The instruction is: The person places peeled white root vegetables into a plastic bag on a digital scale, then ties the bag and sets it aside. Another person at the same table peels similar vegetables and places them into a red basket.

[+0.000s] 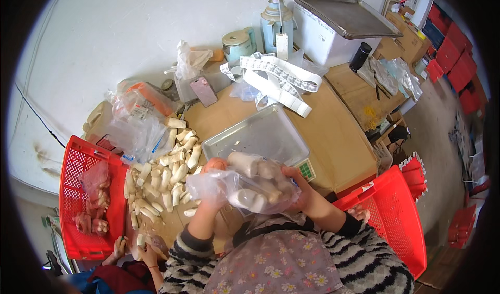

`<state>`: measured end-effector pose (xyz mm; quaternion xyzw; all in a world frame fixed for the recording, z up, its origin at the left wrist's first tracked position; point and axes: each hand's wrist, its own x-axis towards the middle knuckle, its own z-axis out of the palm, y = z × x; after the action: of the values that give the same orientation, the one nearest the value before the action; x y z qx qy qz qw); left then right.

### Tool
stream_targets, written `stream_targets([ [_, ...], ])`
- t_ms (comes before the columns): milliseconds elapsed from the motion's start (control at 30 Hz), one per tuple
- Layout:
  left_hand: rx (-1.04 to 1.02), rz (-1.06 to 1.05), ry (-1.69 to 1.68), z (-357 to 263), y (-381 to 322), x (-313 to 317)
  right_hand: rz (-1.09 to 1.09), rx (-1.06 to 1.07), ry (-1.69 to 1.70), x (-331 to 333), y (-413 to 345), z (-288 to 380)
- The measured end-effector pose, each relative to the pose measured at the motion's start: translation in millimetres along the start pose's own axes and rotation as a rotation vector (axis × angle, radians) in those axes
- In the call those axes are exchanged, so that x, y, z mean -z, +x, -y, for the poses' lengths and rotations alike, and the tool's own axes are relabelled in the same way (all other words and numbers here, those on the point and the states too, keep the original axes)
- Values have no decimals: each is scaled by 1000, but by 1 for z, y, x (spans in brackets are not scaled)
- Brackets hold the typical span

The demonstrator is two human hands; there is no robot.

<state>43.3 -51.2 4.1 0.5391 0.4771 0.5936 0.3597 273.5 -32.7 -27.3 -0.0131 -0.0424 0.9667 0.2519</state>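
Between my two hands is a clear plastic bag (pixel 269 184) filled with several thick, pale mushroom stems, which look like king oyster mushrooms. My left hand (pixel 214 184) grips the bag's gathered side, partly hidden behind the film. Around the bag's right end curl the fingers of my right hand (pixel 299 188). Just beyond the bag lies a shallow metal tray (pixel 258 134) with small crumbs on it. Left of my hands, a heap of loose mushroom stems (pixel 168 177) spreads over the cardboard-covered table (pixel 332 137).
Red plastic crates stand at the left (pixel 117 200) and right (pixel 406 223). A co-worker's hands (pixel 148 255) hold a stem at lower left. Behind the tray lie a strip of printed labels (pixel 281 75) and a phone (pixel 204 91). Plastic bags (pixel 136 134) border the heap.
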Motion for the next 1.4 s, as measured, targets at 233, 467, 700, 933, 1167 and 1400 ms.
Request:
stream_targets([
  [233,42,28,-50,14,-7,-6,-298,199,-735,-41,-17,11],
  [467,187,106,-212,10,-8,-10,-327,444,-1318,-65,-33,12],
  [700,353,199,-185,-4,-4,-4,18,624,-2152,-93,-47,24],
  [933,127,271,-140,-30,16,24,486,532,-2386,-100,-40,12],
  [1167,-538,465,301,-52,13,0,-230,378,-2092,-66,4,-2],
  [1400,-395,364,418,-47,1,-11,-128,714,-788,69,-40,30],
])
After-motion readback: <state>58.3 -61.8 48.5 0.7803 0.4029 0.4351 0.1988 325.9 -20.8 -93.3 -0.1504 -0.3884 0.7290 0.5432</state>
